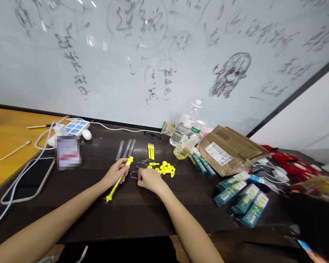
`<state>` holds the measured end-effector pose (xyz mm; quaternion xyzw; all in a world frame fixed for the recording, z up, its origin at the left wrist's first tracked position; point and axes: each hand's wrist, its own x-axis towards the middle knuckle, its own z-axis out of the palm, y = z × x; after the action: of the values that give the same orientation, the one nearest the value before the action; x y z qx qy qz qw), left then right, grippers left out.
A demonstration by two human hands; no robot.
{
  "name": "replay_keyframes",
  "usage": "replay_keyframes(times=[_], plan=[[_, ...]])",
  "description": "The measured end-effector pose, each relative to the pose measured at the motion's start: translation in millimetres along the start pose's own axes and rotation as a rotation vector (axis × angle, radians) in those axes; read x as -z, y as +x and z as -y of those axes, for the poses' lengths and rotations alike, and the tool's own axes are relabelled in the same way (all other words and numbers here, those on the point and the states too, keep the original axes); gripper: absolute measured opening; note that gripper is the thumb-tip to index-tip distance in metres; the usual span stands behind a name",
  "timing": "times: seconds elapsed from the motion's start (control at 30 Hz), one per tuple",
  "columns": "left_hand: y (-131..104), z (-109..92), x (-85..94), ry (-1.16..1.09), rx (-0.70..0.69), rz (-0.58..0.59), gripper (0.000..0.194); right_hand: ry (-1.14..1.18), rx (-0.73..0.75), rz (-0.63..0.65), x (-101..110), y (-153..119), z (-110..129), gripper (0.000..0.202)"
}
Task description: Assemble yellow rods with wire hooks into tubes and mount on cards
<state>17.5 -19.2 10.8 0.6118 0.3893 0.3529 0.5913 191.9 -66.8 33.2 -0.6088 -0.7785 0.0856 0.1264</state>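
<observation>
My left hand (115, 174) is closed round a slim clear-and-yellow tube with yellow end pieces, which looks like a spring scale (114, 189). It slants from upper right to lower left, with a small wire hook at its lower end. My right hand (150, 179), fingers pinched, holds a metal wire hook (134, 175) whose bent end sticks out to the left. More wire hooks (143, 163) lie just behind it. Beside that hand is a pile of small yellow plastic parts (167, 168). Several yellow rods (151, 151) and clear tubes (129, 148) lie farther back.
Drink bottles (185, 126) and a cardboard parcel (227, 149) stand at the back right, with several green boxes (230, 191) in front. A phone (30, 180), a power strip (75, 127) and cables occupy the left. A whiteboard (112, 73) rises behind the dark table (84, 215).
</observation>
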Motion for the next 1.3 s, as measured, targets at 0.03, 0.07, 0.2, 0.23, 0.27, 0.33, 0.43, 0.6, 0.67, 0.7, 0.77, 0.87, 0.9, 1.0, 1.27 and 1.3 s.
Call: replay_keyframes(times=[0.03, 0.07, 0.2, 0.23, 0.27, 0.33, 0.43, 0.6, 0.67, 0.7, 0.77, 0.87, 0.9, 1.0, 1.27, 1.3], plan=[[0, 0, 0.2, -0.001, -0.006, 0.002, 0.041, 0.06, -0.015, -0.015, 1, 0, -3, 0.007], [0, 1, 0.1, -0.006, -0.012, 0.003, 0.04, 0.144, -0.034, -0.036, 2, 2, -7, 0.007], [0, -1, -3.1, -0.066, -0.015, -0.026, 0.04, 0.776, -0.088, -0.028, 2, 10, -18, 0.011], [-1, -2, -4.4, -0.087, -0.015, -0.027, 0.041, 0.957, -0.08, -0.008, 0, 12, -18, 0.013], [-2, -3, -5.7, -0.109, -0.016, -0.018, 0.042, 1.113, -0.067, 0.004, -2, 14, -17, 0.016], [-3, -6, -7.8, -0.145, -0.018, 0.027, 0.044, 1.309, -0.037, -0.006, -8, 16, -12, 0.023], [-4, -7, -8.0, -0.16, -0.028, 0.078, 0.045, 1.395, -0.017, -0.048, -18, 17, -5, 0.027], [-1, -4, -2.9, -0.114, -0.1, 0.013, 0.042, 1.294, 0.018, -0.042, -24, 17, -4, 0.026], [-2, -3, -1.9, -0.083, -0.109, 0.023, 0.04, 1.285, 0.028, -0.048, -22, 17, -6, 0.025], [-3, -3, -2.0, -0.065, -0.108, 0.047, 0.04, 1.283, 0.027, -0.056, -21, 17, -7, 0.025], [-6, -5, -3.1, -0.021, -0.098, 0.106, 0.039, 1.257, 0.005, -0.058, -18, 16, -9, 0.028], [-10, -9, -5.0, 0.054, -0.105, 0.143, 0.041, 1.137, -0.026, 0.037, -14, 14, -10, 0.031], [-11, -10, -5.2, 0.074, -0.113, 0.132, 0.042, 1.083, -0.018, 0.075, -13, 12, -11, 0.032], [-12, -12, -4.2, 0.115, -0.115, 0.088, 0.043, 0.917, 0.075, 0.109, -10, 7, -10, 0.037], [-13, -13, -4.4, 0.182, -0.153, 0.097, 0.041, 0.796, 0.185, 0.037, -16, 3, -5, 0.029], [-14, -14, -4.8, 0.187, -0.158, 0.086, 0.04, 0.811, 0.188, 0.042, -15, 3, -5, 0.028]])
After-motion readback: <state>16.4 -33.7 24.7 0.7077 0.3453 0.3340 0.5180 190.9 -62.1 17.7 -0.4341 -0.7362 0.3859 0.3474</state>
